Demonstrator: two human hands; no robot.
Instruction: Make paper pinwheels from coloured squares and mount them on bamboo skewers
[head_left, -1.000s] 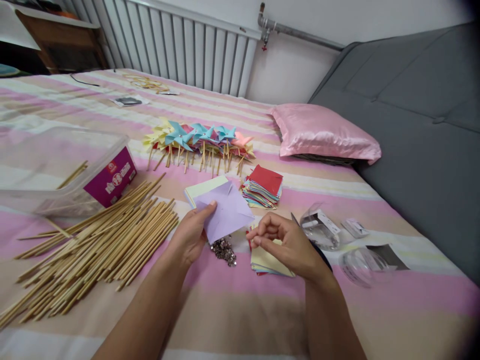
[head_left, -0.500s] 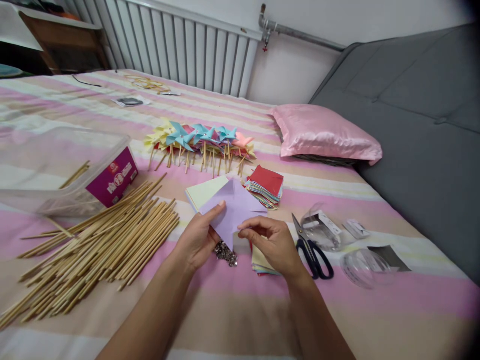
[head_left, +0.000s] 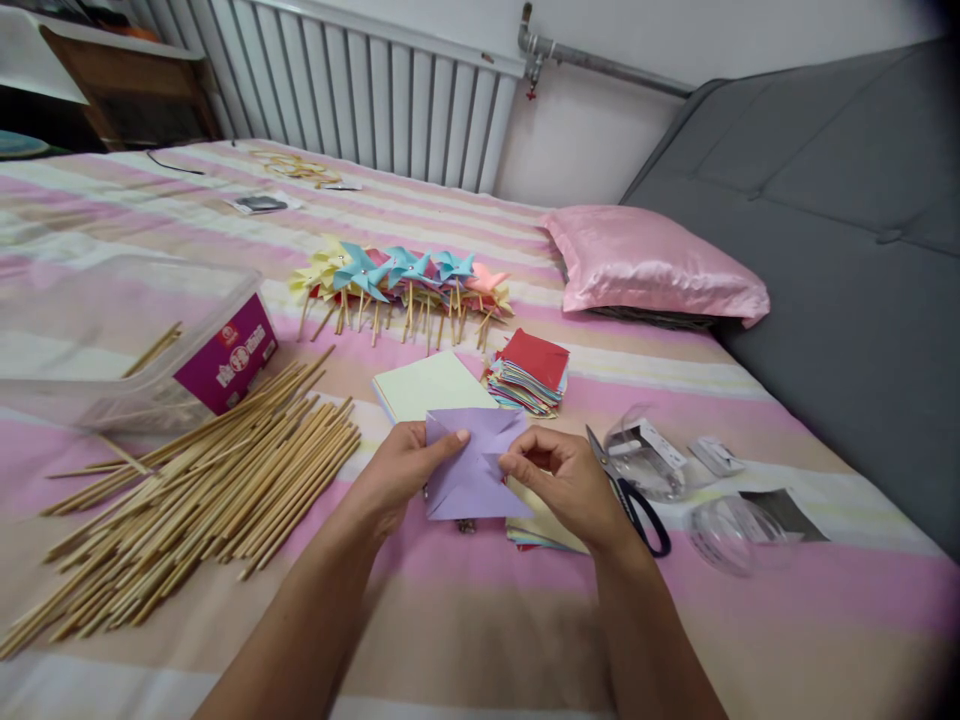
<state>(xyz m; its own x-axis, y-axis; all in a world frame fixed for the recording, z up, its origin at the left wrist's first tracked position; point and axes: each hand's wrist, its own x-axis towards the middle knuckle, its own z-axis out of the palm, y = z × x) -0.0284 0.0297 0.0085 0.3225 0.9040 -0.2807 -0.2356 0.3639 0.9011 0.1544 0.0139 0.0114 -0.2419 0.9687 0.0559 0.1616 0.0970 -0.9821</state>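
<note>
A purple paper square (head_left: 471, 474) with slits cut in from its corners is held up between both hands. My left hand (head_left: 409, 470) pinches its left side, thumb on top. On its right side, my right hand (head_left: 564, 482) is closed on a cut flap between thumb and fingers. Behind the square lies a pale yellow stack of paper (head_left: 431, 388). Another paper stack (head_left: 544, 522) sits partly under my right hand. Metal fasteners (head_left: 466, 526) show just below the square, mostly covered by it. Scissors (head_left: 637, 505) lie right of my right hand.
Wooden sticks (head_left: 217, 490) spread at left beside a clear plastic box (head_left: 142, 400). Finished paper pinwheels (head_left: 397, 275) lie farther back. A red-topped paper stack (head_left: 534, 365), clear plastic containers (head_left: 731, 535) and a pink pillow (head_left: 652, 260) are to the right.
The purple square has turned from a corner-down position to edges roughly level and come lower. It now covers most of the fasteners. My right hand has taken a flap.
</note>
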